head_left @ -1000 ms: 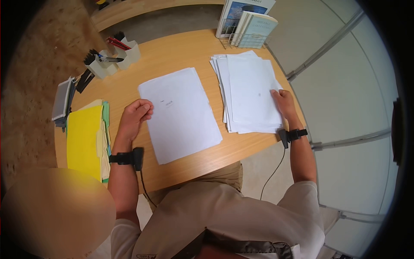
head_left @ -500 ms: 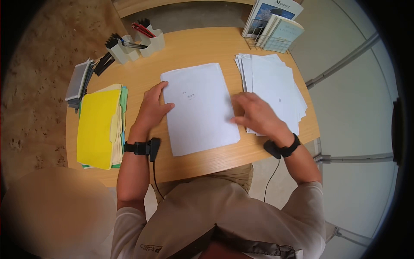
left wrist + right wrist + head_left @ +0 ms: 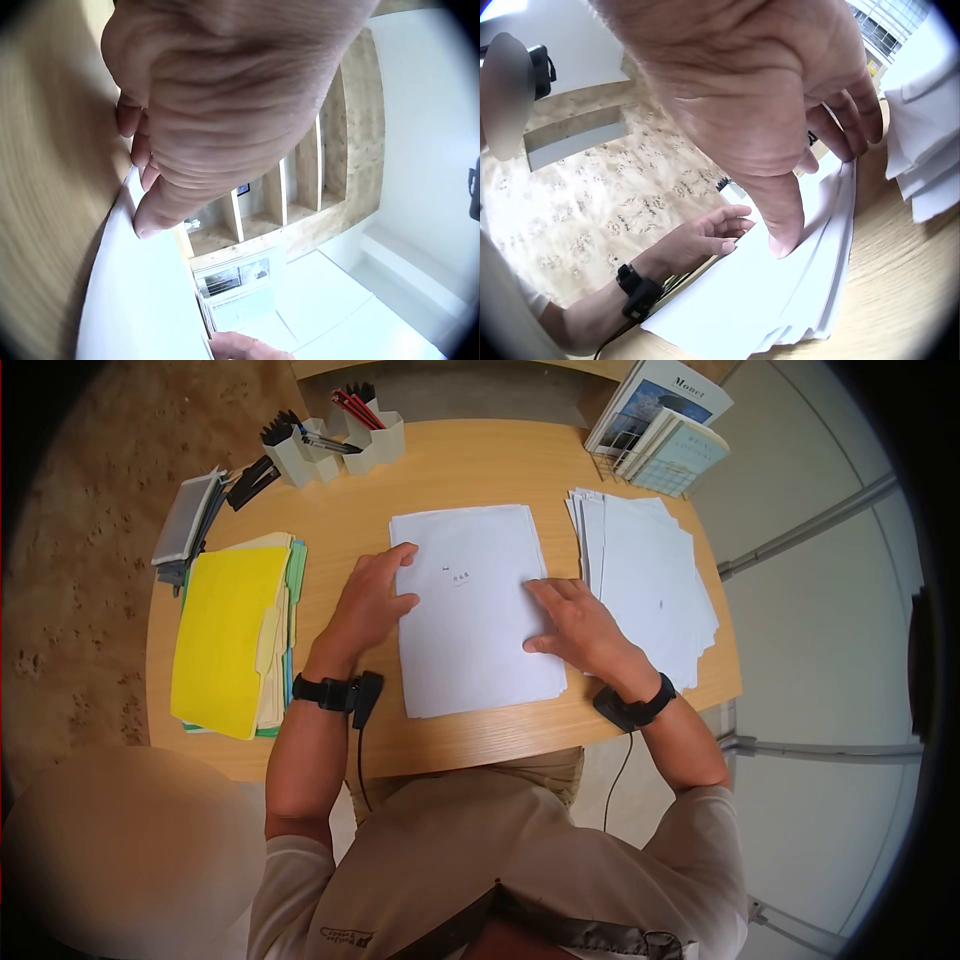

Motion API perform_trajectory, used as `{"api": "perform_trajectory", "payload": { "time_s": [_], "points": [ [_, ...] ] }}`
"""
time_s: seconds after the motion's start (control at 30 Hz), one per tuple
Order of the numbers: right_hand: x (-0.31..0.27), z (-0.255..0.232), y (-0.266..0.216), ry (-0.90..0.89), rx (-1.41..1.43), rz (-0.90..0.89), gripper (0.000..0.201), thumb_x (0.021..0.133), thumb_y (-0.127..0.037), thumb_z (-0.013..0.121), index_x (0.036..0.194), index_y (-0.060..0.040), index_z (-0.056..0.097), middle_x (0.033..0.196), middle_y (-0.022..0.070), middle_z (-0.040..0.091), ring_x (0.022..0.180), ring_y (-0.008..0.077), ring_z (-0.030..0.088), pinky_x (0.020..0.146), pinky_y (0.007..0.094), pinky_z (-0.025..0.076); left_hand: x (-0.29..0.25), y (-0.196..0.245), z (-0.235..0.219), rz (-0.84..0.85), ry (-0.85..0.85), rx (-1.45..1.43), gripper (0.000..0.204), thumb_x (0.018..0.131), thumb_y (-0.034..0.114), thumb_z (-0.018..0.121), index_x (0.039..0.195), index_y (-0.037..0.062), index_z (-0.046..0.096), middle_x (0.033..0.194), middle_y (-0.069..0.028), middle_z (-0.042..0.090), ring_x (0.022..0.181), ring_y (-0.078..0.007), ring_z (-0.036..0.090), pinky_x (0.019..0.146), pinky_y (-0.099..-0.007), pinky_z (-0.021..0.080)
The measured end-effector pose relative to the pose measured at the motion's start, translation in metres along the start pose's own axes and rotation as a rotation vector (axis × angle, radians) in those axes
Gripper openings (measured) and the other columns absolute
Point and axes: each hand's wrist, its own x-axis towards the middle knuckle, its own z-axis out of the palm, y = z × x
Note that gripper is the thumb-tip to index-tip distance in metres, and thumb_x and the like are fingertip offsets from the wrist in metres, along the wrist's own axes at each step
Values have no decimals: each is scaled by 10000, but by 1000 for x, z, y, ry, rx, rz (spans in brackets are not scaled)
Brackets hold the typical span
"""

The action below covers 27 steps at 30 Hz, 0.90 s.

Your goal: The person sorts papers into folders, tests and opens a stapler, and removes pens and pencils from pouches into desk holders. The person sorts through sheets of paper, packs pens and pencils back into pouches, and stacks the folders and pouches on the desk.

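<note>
At the paper stack (image 3: 475, 650), left hand (image 3: 368, 603) and right hand (image 3: 588, 628) loosely spread, gripping nothing.
I see the right hand has moved across from the neighbouring pile (image 3: 645, 570).

Counts: hands, two (left hand (image 3: 370, 603), right hand (image 3: 583, 622)). Paper stacks, two: middle stack (image 3: 480, 635) and right stack (image 3: 648, 575); sheets in each not countable. Wrist cameras (image 3: 368, 700), two. Yellow folder (image 3: 225, 635), one. Wire rack (image 3: 606, 463), one. Books (image 3: 676, 456), at least two. Red writing tools (image 3: 358, 408), several, number unclear. Table (image 3: 490, 455), one.
</note>
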Motion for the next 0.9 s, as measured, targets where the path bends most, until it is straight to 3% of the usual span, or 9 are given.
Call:
{"api": "perform_trajectory", "payload": {
  "time_s": [0.2, 0.27, 0.5, 0.57, 0.67, 0.8, 0.87, 0.9],
  "points": [
    [2, 3, -1, 62, 41, -23, 698, 789, -195, 846, 1396, -33, 541, 1270, 190, 602, 1200, 384, 562, 1017, 432, 491, 0, -5, 1, 32, 1, -1, 582, 787, 54, 756, 1347, 60, 595, 1233, -150, 647, 1165, -316, 573, 1017, -377, 467],
    [4, 1, -1, -8, 168, 16, 647, 805, -187, 833, 1374, -33, 565, 1216, 180, 604, 1170, 376, 578, 986, 430, 500, 1, -6, 2, 67, 18, 4, 544, 784, 47, 762, 1308, 49, 618, 1190, -163, 656, 1111, -317, 599, 985, -383, 482],
    [7, -4, -6, -18, 156, 36, 613, 815, -182, 823, 1357, -34, 579, 1213, 171, 601, 1169, 376, 581, 977, 424, 505, 0, 1, 2, 60, 31, 14, 468, 795, 29, 748, 1252, 44, 647, 1120, -158, 669, 1049, -298, 624, 940, -375, 499],
    [7, -3, -7, -18, 153, 48, 602, 811, -180, 824, 1345, -34, 588, 1225, 172, 605, 1179, 377, 579, 991, 423, 500, 1, 0, 4, -14, -32, -92, 416, 809, 13, 719, 1219, 29, 653, 1080, -137, 677, 988, -267, 638, 884, -351, 511],
    [8, 3, -2, 7, 147, 33, 591, 805, -182, 828, 1330, -36, 599, 1227, 172, 615, 1188, 375, 577, 1004, 425, 496, 5, -4, 5, -29, -117, -120, 388, 823, 46, 721, 1206, 63, 659, 1059, -132, 716, 924, -288, 661, 833, -361, 540],
    [6, 7, -2, 37, 134, 3, 578, 801, -184, 832, 1314, -37, 609, 1220, 172, 627, 1194, 374, 575, 1008, 428, 493, 6, 1, 5, -214, -138, -155, 429, 806, 41, 725, 1225, 11, 639, 1107, -134, 670, 1022, -275, 624, 902, -358, 508],
    [5, 8, -2, 52, 130, -9, 571, 799, -179, 833, 1306, -36, 613, 1204, 164, 639, 1172, 370, 585, 989, 431, 500, 3, -5, 12, 100, 261, 89, 525, 793, 88, 756, 1291, 21, 602, 1215, -152, 647, 1140, -315, 571, 996, -389, 477],
    [5, 8, -3, 49, 128, -13, 571, 799, -179, 833, 1306, -36, 613, 1204, 164, 639, 1172, 370, 585, 989, 431, 500, 3, -9, 13, 97, 266, 89, 525, 793, 88, 756, 1291, 21, 602, 1215, -152, 647, 1140, -315, 571, 996, -389, 477]
  ]
}}
